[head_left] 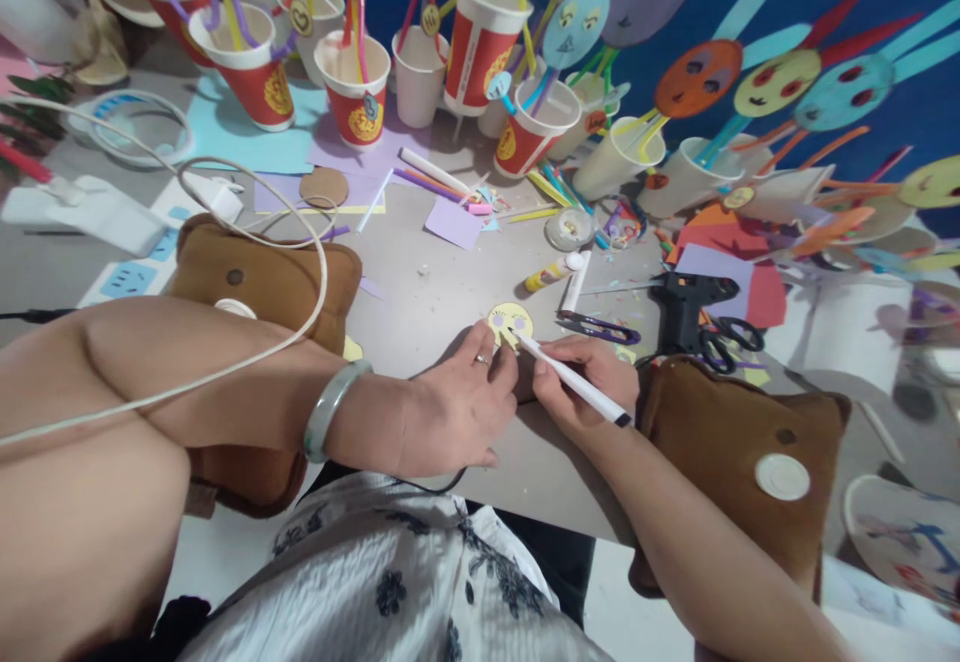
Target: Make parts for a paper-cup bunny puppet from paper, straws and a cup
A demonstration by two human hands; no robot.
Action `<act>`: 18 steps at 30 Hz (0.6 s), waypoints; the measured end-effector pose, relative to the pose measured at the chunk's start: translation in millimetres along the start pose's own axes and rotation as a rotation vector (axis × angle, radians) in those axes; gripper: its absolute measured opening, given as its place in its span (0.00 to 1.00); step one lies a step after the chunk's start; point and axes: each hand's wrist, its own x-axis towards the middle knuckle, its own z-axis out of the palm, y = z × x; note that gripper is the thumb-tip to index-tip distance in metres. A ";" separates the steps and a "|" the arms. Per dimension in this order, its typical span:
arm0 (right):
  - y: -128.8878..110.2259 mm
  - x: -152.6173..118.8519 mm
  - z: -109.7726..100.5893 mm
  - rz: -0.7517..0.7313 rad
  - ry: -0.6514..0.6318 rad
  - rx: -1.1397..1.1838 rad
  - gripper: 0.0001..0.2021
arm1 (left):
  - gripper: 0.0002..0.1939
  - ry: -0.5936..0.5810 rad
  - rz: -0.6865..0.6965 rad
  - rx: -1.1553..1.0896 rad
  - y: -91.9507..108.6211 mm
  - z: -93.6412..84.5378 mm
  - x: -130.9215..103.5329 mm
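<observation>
Disc (pixel 511 324), yellow with drawn eyes, flat on table (pixel 420 287) in front of you. Your left hand (pixel 465 397) presses its near edge, fingers close together. Your right hand (pixel 589 382) pinches white pen (pixel 574 379), tip at disc. Glue stick (pixel 553 272) and small scissors (pixel 598 327) near disc. Black glue gun (pixel 686 307) farther right. Cups (pixel 352 87) with paper faces stand behind.

Matt paper under the marker, plush cloth out to the sides!
Here's a smooth white plastic marker (pixel 576 380) on the yellow paper face (pixel 511 323); fuzzy brown cloth cushion (pixel 742 462) beyond the right hand (pixel 589 382), glossy jade-like bangle (pixel 334 410) behind the left (pixel 469 402).
</observation>
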 end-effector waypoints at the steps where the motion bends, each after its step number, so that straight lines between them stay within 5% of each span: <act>1: 0.2 0.7 0.6 -0.016 0.004 0.000 0.04 | 0.39 -0.010 0.002 0.006 -0.3 -1.1 -0.2; 18: 1.1 0.6 4.4 -0.040 -0.020 -0.032 0.02 | 0.41 -0.035 0.014 0.065 -0.5 -0.9 -0.4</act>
